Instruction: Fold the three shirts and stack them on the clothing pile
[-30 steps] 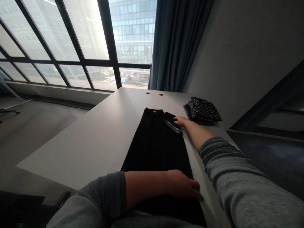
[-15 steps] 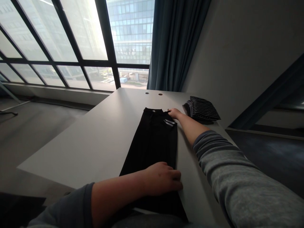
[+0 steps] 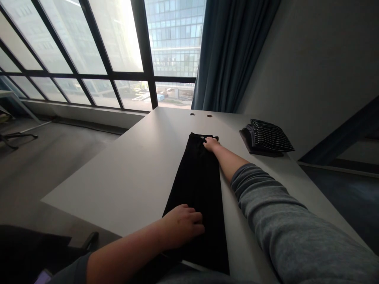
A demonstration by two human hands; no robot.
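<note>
A pair of black trousers [image 3: 199, 177] lies lengthwise along the white table, its waistband at the far end and its legs running toward me. At the waistband, my right hand [image 3: 212, 144] is closed on the dark cloth, with a small white label just beside its fingers. My left hand [image 3: 184, 223] rests lower down, over the legs, its fingers curled and closed on the fabric. The fingertips of both hands are partly hidden. The near end of the trousers drops out of sight below my body.
On the table [image 3: 118, 177], a folded stack [image 3: 266, 136] of dark clothes, a striped piece on top, sits at the right. Two round cable holes mark the far end. A blue curtain [image 3: 233, 55] and windows stand behind. A dark chair [image 3: 29, 252] is at lower left.
Both hands have moved left across the trousers, carrying the right side over. The trousers now look narrower, and the white stripes near the waist no longer show. The view has shifted slightly.
</note>
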